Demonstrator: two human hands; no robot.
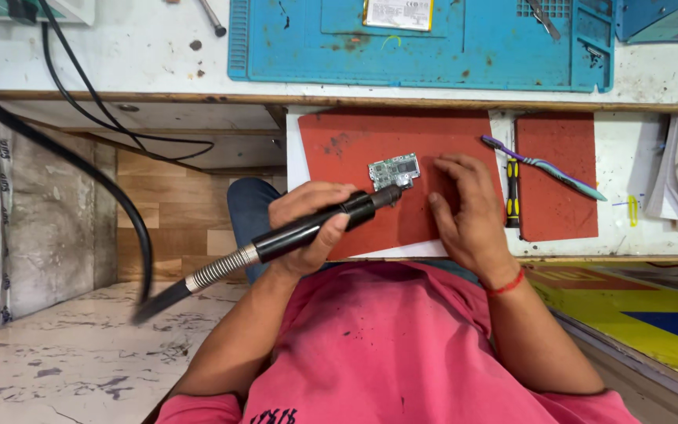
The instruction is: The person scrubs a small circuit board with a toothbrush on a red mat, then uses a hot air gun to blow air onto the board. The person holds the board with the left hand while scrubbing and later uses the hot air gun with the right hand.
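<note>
Left hand [308, 224] is clenched around a black handpiece tool [315, 226], its sprung cable trailing off left; the tip meets the lower edge of a small circuit board [395, 171]. The board lies flat on a red mat [355, 137] on the counter [629, 169]. Right hand [468, 208] rests palm-down on the mat just right of the board, grasping nothing. Judgement: a light, steady tip suits; fingers nearer the board would stop sliding. Toothbrush [543, 166] lies further right.
</note>
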